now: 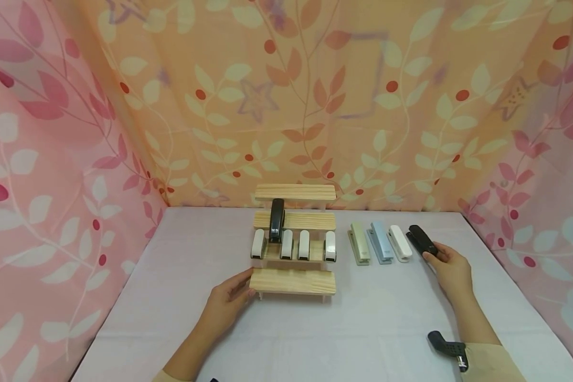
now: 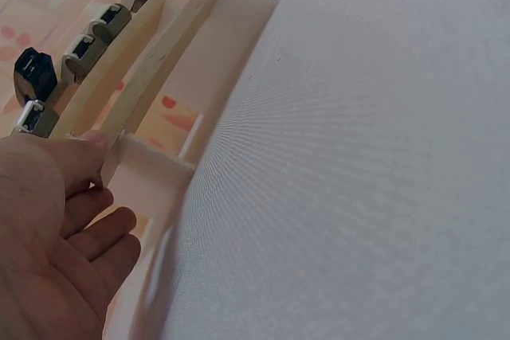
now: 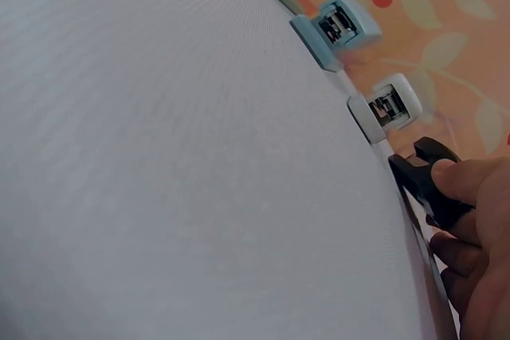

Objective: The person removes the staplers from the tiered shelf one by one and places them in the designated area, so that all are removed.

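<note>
At the left end of a tiered wooden rack [image 1: 293,281], my left hand [image 1: 224,305] pinches the lowest shelf, its thumb on the edge in the left wrist view. Several white staplers [image 1: 303,244] stand in a row on the rack, along with one taller black stapler [image 1: 277,220]. Over on the right, my right hand [image 1: 451,273] grips the near end of another black stapler [image 1: 421,240] between thumb and fingers. Beside it on the table are a white stapler [image 1: 400,244], a light blue stapler [image 1: 381,243] and a pale green stapler [image 1: 359,244].
A white cloth covers the table [image 1: 363,329]. Patterned curtains [image 1: 296,106] close in the back and both sides. On the right forearm, a black wrist-worn device [image 1: 446,347] sticks out over the table.
</note>
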Motion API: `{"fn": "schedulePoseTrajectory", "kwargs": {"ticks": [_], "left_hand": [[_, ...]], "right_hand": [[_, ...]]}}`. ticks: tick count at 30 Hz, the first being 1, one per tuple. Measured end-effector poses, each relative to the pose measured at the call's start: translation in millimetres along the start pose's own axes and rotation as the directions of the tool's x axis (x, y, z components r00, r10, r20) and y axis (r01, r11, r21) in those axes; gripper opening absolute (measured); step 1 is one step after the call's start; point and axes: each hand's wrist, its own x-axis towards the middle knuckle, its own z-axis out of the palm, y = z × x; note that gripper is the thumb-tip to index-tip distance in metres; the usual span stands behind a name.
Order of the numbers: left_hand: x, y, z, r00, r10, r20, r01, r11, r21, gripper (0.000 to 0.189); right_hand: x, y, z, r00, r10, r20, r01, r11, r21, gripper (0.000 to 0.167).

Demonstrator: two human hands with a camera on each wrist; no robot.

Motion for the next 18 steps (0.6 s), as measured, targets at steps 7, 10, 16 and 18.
{"fn": "schedulePoseTrajectory", "kwargs": {"ticks": [7,10,16,18], "left_hand": [[0.5,0.7,-0.7,1.000,-0.023,0.011,0.023,1.000,0.001,0.053],[0.6,1.0,-1.0,0.999,-0.032,0.015,0.032,0.999,0.002,0.053],[0.1,0.9,-0.8,0.999,-0.037,0.019,0.037,0.999,0.007,0.053],[0.0,0.9,-0.8,0.999,-0.039,0.019,0.039,0.999,0.007,0.053]], "right_hand": [[-0.5,2.7,1.7,1.000,0.002,0.015,-0.001,0.999,-0.036,0.064],[-0.9,2.3,2.5,1.000,-0.012,0.013,0.013,0.999,-0.049,0.064],[-1.9,0.6,4.8,0.999,-0.050,-0.004,0.049,0.995,-0.086,0.061],[-2.0,0.7,5.2,0.998,-0.055,0.001,0.055,0.994,-0.096,0.061]]}}
